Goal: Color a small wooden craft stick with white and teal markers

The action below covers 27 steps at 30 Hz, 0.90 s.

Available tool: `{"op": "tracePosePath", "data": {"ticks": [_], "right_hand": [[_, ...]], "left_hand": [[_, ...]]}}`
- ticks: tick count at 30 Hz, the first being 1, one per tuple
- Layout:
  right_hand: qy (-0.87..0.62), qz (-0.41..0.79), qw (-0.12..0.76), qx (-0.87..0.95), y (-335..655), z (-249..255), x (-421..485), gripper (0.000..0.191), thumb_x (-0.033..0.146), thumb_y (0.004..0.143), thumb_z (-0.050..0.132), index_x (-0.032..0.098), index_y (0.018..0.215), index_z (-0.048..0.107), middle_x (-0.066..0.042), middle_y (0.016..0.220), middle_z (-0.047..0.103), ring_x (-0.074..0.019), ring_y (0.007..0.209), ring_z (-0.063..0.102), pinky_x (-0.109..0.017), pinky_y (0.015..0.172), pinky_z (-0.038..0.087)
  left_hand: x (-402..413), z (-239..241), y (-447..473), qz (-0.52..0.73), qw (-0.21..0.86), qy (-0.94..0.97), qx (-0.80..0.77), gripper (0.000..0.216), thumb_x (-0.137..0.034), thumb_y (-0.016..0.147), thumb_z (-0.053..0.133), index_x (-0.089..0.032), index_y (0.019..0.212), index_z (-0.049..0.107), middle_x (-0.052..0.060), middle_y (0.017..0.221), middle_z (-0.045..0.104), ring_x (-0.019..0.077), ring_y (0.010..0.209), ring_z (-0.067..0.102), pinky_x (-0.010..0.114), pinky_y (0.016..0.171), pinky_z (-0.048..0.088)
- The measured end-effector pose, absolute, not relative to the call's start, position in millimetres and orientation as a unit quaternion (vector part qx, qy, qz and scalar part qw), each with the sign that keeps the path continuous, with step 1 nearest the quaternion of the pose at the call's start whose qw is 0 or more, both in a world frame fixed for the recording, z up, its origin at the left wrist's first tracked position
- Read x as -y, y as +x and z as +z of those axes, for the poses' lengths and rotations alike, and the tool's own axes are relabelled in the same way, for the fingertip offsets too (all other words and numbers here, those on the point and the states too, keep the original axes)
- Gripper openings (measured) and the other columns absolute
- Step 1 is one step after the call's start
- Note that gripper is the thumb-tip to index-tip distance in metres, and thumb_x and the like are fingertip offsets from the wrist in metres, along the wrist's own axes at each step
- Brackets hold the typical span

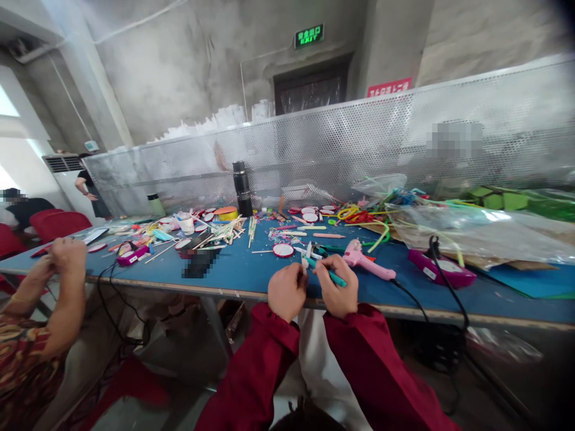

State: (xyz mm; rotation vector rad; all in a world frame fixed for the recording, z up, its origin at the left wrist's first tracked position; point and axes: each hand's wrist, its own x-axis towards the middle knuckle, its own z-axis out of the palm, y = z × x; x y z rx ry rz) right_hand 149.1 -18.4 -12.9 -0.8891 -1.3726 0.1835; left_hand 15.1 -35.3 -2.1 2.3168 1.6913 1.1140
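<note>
At the table's front edge, my left hand [286, 292] is closed in a pinch on a small pale piece [304, 262], too small to name. Close beside it, my right hand [339, 287] is wrapped round a slim teal-handled tool [336, 278], whose tip points towards the left fingers; its exact kind is unclear. Just beyond the left hand lies a small round drum-like disc [284, 250] with a white face and red rim. A pink hot glue gun [369, 261] rests to the right of my right hand, its black cord running off the front edge.
Loose sticks [229, 230] and coloured scraps litter the blue table [242, 272]. A black bottle [242, 188] stands by the perforated metal divider [323, 140]. Purple power strip [442, 269] and plastic bags [485, 230] lie right. Another person's hands [67, 257] are at left.
</note>
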Motion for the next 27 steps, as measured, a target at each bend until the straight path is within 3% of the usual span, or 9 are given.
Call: {"op": "tracePosePath", "data": {"ticks": [11, 27], "right_hand": [[-0.395, 0.157, 0.687, 0.589, 148.7, -10.3, 14.3, 0.016, 0.030, 0.089, 0.061, 0.023, 0.075, 0.057, 0.002, 0.066, 0.063, -0.0160, 0.060, 0.058, -0.028, 0.058, 0.045], [-0.389, 0.190, 0.688, 0.582, 147.8, -7.6, 18.1, 0.014, 0.031, 0.086, 0.063, 0.024, 0.076, 0.057, 0.000, 0.068, 0.067, -0.0179, 0.064, 0.064, -0.030, 0.063, 0.051]], "left_hand": [[34.4, -1.6, 13.9, 0.349, 0.028, 0.761, -0.546, 0.013, -0.028, 0.098, 0.049, -0.023, 0.090, 0.058, 0.003, 0.089, 0.071, 0.0196, 0.088, 0.065, 0.030, 0.074, 0.042], [30.8, -2.0, 9.7, 0.347, 0.025, 0.773, -0.531, 0.013, -0.030, 0.098, 0.051, -0.022, 0.091, 0.058, 0.002, 0.090, 0.071, 0.0202, 0.089, 0.065, 0.030, 0.076, 0.043]]}}
